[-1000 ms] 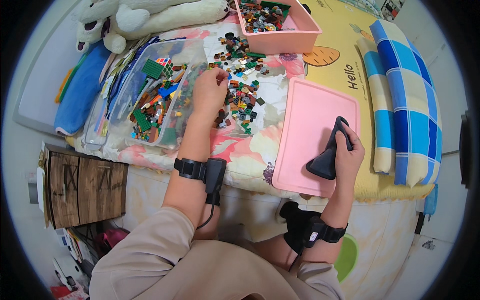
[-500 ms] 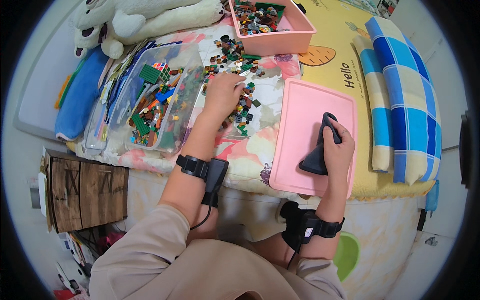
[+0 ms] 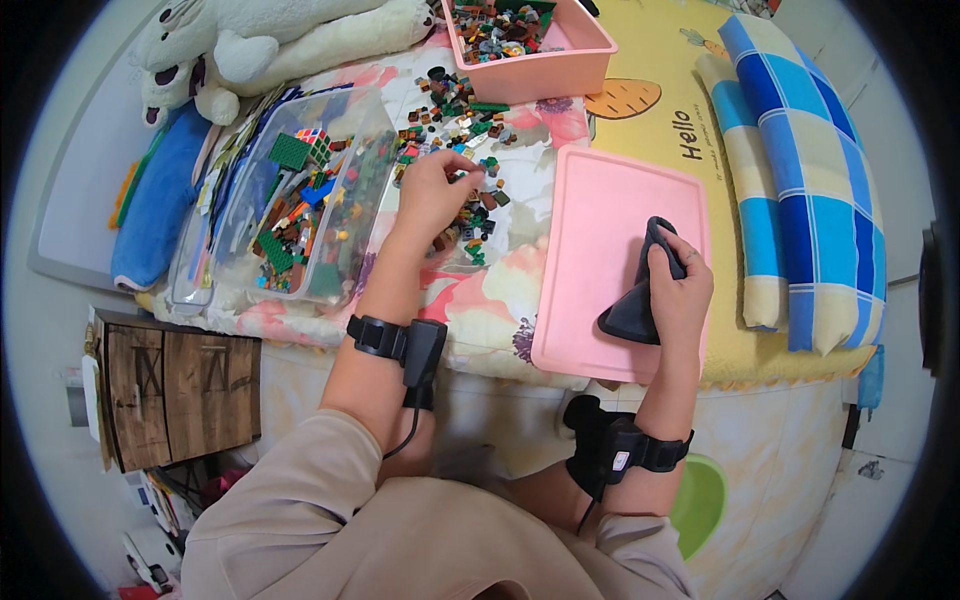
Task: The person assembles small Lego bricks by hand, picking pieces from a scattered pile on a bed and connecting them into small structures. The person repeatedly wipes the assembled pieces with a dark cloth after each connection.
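My left hand [image 3: 438, 198] hovers over a loose spread of small toy building bricks [image 3: 476, 222] on the flowered bedding. Its thumb and forefinger are pinched together at the right side of the pile; whatever lies between the tips is too small to make out. In my right hand [image 3: 682, 290] is a dark grey piece of cloth [image 3: 632, 312], folded like a soft pouch, its upper edge looped between the fingers. The cloth's lower end rests on or just over a flat pink lid [image 3: 590, 240].
Left of the pile stands a clear plastic box [image 3: 345, 235] of bricks with a puzzle cube [image 3: 313, 143]. Beyond the pile is a pink bin [image 3: 540, 78] with more bricks. Checked pillows [image 3: 815, 190] lie at right, white plush toys [image 3: 270, 45] at far left.
My left hand has shifted slightly nearer over the bricks, its fingers still pinched. My right hand keeps hold of the dark cloth, nearly unmoved. The whole view has tilted a little.
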`<state>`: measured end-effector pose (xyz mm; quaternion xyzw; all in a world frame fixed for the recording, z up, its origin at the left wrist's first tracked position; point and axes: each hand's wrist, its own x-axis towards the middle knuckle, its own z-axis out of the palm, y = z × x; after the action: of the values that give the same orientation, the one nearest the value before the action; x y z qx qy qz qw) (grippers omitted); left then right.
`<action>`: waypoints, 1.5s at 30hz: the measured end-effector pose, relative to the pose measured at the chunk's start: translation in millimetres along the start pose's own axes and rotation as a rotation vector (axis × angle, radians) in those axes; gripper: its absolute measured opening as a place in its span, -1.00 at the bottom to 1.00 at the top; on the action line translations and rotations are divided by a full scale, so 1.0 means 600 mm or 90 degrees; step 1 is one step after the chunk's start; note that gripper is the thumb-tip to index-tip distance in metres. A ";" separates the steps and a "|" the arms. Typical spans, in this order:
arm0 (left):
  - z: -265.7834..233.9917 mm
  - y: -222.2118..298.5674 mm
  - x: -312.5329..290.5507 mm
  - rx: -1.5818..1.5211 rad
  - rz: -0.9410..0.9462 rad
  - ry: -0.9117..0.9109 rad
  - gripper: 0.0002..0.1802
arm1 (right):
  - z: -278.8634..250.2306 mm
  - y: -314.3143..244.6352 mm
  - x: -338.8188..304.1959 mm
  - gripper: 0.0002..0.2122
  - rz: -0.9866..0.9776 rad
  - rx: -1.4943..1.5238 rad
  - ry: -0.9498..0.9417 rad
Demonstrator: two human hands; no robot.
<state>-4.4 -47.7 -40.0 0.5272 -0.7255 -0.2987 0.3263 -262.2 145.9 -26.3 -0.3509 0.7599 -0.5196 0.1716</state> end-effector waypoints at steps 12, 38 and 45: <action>-0.070 0.042 -0.027 -0.573 -0.162 -0.050 -0.69 | 0.030 0.002 -0.015 -0.73 -0.152 -0.282 -0.082; 0.060 0.120 -0.114 -0.821 -0.323 -0.363 -0.61 | 0.112 -0.096 -0.075 -0.71 -0.333 0.037 -0.011; 0.059 0.118 -0.116 -0.808 -0.267 -0.286 -0.63 | 0.090 -0.103 -0.083 -0.78 -0.150 0.156 -0.134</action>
<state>-56.6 40.8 -17.7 0.2892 -0.3437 -0.8227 0.3484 -171.7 132.2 3.2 -0.4659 0.6226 -0.5854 0.2295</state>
